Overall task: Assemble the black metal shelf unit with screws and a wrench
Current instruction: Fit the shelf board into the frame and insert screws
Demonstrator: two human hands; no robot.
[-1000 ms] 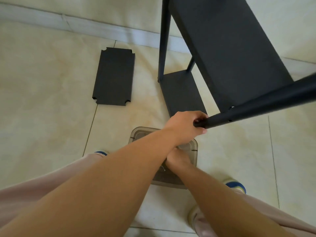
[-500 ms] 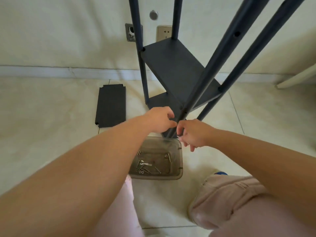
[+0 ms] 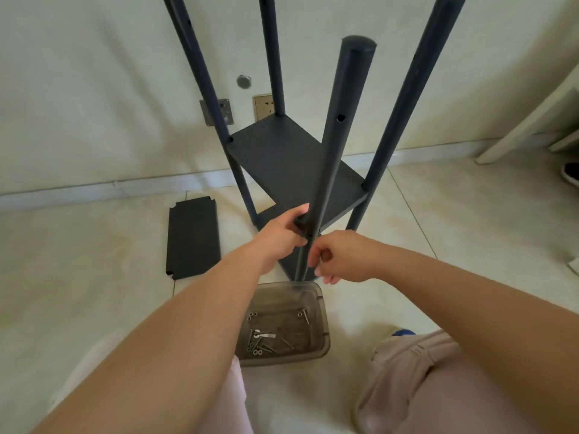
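**Black steel shelf unit: fixing the near post**

Black metal shelf unit (image 3: 291, 170) stands upright on the tiled floor (image 3: 470, 233) by the wall, w/ four posts and two shelves fitted so far, upper one and a lower one near the floor. Left hand (image 3: 282, 234) wraps the near post (image 3: 340, 145) at the corner of the upper shelf, thumb on the shelf edge. Right hand (image 3: 338, 258) sits just beside the post on the other side, fingers curled as if pinching something small at a hole; can't tell if it's a screw, too small to see.

Judging by this, the step is seating a screw thru the post into the shelf corner. To do it well: keep the left hand steady so hole and corner stay lined up, start the thread by fingers, straight not slanted, wrench only after it bites.

Count: 4 posts, 2 shelves mounted, 1 spare shelf panel (image 3: 192, 238) flat on the floor to the left, 1 clear plastic tray (image 3: 322, 327) near the knees holding loose screws, washers and what looks like a wrench (image 3: 263, 335). Exact screw nr can't be told
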